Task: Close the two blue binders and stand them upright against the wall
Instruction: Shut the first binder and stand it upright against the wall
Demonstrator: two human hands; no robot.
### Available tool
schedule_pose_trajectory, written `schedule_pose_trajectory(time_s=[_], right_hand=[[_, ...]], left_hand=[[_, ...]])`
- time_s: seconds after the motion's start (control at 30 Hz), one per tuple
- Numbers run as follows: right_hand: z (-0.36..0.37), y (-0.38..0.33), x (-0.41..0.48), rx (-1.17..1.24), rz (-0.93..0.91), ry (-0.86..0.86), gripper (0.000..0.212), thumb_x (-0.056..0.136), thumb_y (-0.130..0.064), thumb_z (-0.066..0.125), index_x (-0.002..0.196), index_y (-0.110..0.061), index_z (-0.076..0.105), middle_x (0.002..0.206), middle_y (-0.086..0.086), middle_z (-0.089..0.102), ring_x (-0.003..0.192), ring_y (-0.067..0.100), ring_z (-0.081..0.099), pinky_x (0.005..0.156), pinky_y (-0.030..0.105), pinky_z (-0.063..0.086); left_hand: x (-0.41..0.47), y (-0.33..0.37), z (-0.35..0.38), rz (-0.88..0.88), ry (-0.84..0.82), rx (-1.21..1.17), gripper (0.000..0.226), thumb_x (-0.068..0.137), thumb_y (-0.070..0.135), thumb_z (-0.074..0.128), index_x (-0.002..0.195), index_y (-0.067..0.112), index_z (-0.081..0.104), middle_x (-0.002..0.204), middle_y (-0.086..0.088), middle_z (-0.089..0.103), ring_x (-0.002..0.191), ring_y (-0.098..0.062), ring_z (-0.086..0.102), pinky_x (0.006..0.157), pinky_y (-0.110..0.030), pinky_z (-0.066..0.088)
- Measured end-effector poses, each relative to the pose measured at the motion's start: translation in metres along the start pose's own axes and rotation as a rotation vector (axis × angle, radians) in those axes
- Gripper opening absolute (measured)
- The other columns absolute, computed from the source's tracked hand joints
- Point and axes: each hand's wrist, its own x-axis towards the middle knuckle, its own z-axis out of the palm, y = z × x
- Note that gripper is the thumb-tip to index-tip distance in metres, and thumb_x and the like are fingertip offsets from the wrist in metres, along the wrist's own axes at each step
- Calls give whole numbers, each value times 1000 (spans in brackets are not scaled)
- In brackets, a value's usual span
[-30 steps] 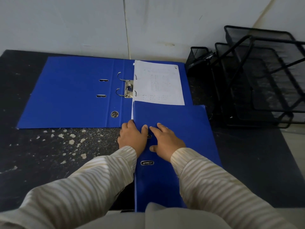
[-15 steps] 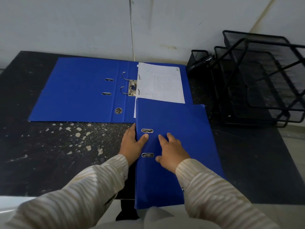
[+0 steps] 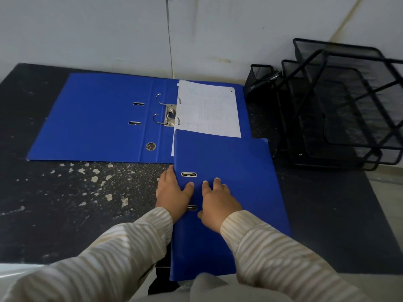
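Observation:
One blue binder (image 3: 98,118) lies open and flat at the back of the dark desk, its far edge near the wall (image 3: 109,29). Its metal rings (image 3: 169,115) are exposed and a white sheet (image 3: 209,107) lies on its right half. A second blue binder (image 3: 235,166) lies shut and flat in front, overlapping the open one's near right corner. My left hand (image 3: 172,192) grips this shut binder's left spine edge, thumb on top. My right hand (image 3: 218,201) rests flat on its cover, fingers spread, between the two metal slots.
A black mesh letter tray (image 3: 349,105) stands at the right against the wall, with a small black mesh pen holder (image 3: 259,77) beside it. The desk (image 3: 65,203) is dark with pale chipped spots at the left. The shut binder's near end overhangs the desk's front edge.
Both hands have slid back toward me along the shut binder, uncovering its upper metal slot. The binders themselves have not visibly shifted.

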Motion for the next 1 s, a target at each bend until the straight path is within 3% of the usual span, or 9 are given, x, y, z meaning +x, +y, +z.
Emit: schedule_pose_trajectory(time_s=[0.23,0.5,0.67,0.87,1.0], right_hand=[[2,6,0,26,-26,44,82,87,-32,62,149,-20,10,157,6,1,140,29,13,93,37,44],[13,22,-9,119,22,133,83,84,-52,60,149,-25,15,154,-3,14,137,23,18,100,41,41],[21,24,-15,95,55,139,81,87,-58,50,149,-24,11,157,0,9,140,25,15,103,44,37],[23,30,-17,75,31,116,75,91,-54,45,150,-26,8,159,0,2,143,25,9,108,47,30],[24,30,-16,65,26,122,75,91,-53,46,150,-25,8,159,1,3,142,26,10,107,46,31]], left_hand=[[-3,0,-1,27,24,24,70,85,31,63,144,9,32,144,-8,41,133,-26,38,111,-49,33],[-6,3,-5,21,23,-14,66,86,35,60,143,14,35,141,-6,43,131,-26,38,110,-42,34],[-19,0,-5,-39,-9,-39,65,85,41,61,141,18,38,138,-8,46,129,-28,38,108,-44,34],[-32,-10,-9,5,-87,-3,86,73,51,72,143,23,32,136,-4,45,128,-26,37,107,-46,34],[-30,-7,-6,-27,-81,45,93,73,50,72,146,17,26,142,-7,41,132,-28,33,108,-47,34]])
